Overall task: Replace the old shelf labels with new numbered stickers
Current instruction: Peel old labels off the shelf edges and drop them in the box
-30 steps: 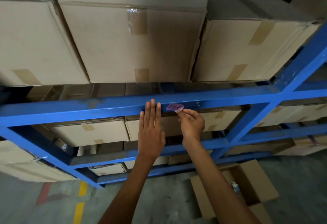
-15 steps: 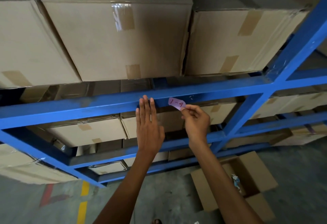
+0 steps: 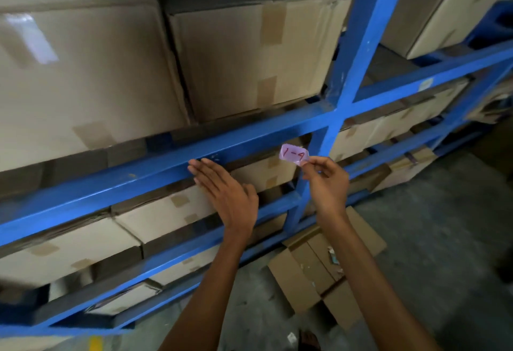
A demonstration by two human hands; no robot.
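A small pink label (image 3: 294, 154) with "1-4" written in red is pinched between the thumb and fingers of my right hand (image 3: 327, 187). It hangs free in front of the rack, clear of the metal. My left hand (image 3: 227, 195) is flat with its fingers together, and its fingertips rest on the blue shelf beam (image 3: 138, 181). A few pale specks mark the beam just right of those fingertips.
Taped cardboard boxes (image 3: 249, 53) fill the shelves above and below the beam. A blue upright post (image 3: 358, 53) crosses the beam to the right. An open cardboard box (image 3: 311, 267) with scraps inside lies on the concrete floor below my right arm.
The pink label has come off the beam and moved right and away from it in my right hand. My left hand stays on the beam. The view has swung to the right.
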